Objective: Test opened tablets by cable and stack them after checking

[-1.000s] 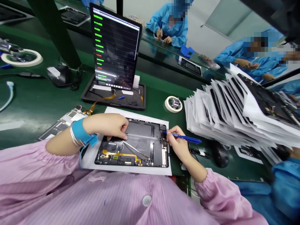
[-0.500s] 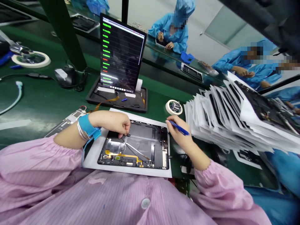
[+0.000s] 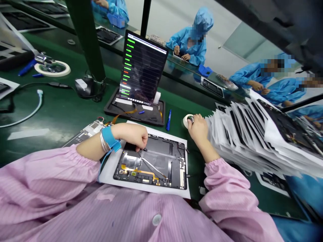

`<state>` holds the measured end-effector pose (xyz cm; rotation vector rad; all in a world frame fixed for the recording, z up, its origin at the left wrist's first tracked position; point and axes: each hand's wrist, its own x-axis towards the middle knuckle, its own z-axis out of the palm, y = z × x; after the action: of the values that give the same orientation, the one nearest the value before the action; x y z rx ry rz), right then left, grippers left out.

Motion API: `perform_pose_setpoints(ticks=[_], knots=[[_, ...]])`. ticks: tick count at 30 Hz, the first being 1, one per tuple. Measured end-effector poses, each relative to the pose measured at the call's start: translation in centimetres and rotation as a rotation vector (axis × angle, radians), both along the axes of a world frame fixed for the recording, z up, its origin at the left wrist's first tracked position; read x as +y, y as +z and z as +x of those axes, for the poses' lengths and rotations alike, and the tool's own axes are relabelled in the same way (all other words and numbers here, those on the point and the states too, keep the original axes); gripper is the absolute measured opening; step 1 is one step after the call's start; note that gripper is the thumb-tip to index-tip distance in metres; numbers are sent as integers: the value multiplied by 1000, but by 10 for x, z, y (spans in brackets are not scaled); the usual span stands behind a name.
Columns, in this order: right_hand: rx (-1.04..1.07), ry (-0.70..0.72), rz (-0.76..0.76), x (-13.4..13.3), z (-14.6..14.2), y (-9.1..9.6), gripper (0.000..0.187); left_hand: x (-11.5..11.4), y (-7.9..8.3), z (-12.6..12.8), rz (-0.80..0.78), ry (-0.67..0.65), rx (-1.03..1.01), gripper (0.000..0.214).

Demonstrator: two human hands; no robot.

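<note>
Open tablet housing (image 3: pixel 158 162) nearest, its long axis left to right, right end canted slightly nearer. Left hand (image 3: pixel 136 136) pinched at its far-left part; whether anything is gripped, cannot tell. Tape roll (image 3: pixel 186 122) beyond far-right corner, left of fingertips; right hand (image 3: pixel 199 130) nearer, curled against it, hold unclear.

No text is legible: the green and red lines (image 3: pixel 128 55) on the upright screen (image 3: pixel 146 72) are too small to read.
</note>
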<state>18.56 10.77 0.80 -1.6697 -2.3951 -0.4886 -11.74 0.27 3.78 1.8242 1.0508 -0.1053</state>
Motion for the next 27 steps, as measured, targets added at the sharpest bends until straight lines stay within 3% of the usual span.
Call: perform_pose_setpoints(ticks=[4, 6, 10, 15, 18, 20, 22, 25, 27], knots=[[11, 84, -38, -17, -6, 10, 62, 0, 0, 0, 1, 14, 2, 16], [54, 194, -91, -36, -18, 15, 52, 1, 1, -1, 9, 12, 2, 16], [233, 379, -404, -72, -47, 6, 30, 2, -1, 0, 1, 9, -26, 15], [464, 416, -536, -74, -62, -18, 21, 2, -1, -1, 16, 46, -86, 13], [498, 430, -496, -77, -61, -19, 18, 5, 6, -8, 178, 233, -189, 16], [498, 404, -483, -85, -60, -14, 18, 7, 14, -17, 354, 477, -269, 20], [548, 404, -569, -92, -59, -10, 20, 10, 20, -25, 503, 727, -300, 23], [896, 361, -638, -89, -53, -5, 36, 10, 25, -31, 592, 944, -293, 24], [1153, 260, -496, -72, -47, 0, 41, 10, 23, -30, 604, 966, -274, 24]])
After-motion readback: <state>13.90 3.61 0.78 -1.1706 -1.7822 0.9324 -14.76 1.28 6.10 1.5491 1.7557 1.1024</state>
